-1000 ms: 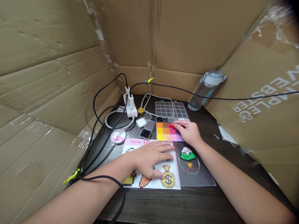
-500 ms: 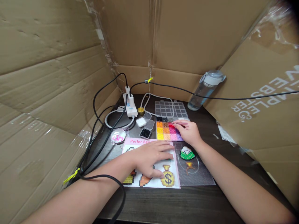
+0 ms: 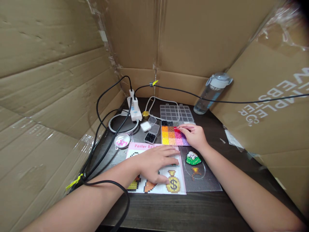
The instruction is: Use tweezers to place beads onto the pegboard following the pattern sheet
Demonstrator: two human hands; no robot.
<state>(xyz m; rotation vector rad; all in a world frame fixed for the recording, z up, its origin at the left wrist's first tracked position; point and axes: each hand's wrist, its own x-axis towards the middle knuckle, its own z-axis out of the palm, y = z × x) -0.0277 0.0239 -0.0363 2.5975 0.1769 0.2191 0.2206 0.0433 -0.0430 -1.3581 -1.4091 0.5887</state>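
My left hand (image 3: 154,162) lies flat with fingers spread on a bead pattern sheet (image 3: 154,188) that shows a money bag and other pixel pictures. My right hand (image 3: 195,135) is closed on a thin pink tweezer-like tool, its tip over the red compartment of a sorted bead tray (image 3: 170,135). Right of the sheet lies a clear pegboard (image 3: 207,180) with a partly laid green, white and orange bead figure (image 3: 193,159).
Behind the tray: its clear lid (image 3: 175,112), small bead boxes (image 3: 150,138), a round dish of pink beads (image 3: 122,141), a white power strip (image 3: 135,111) with black cables, a water bottle (image 3: 210,93). Cardboard walls close in on three sides.
My right hand and the tool have edged slightly left over the tray. The left hand has stayed put on the sheet.
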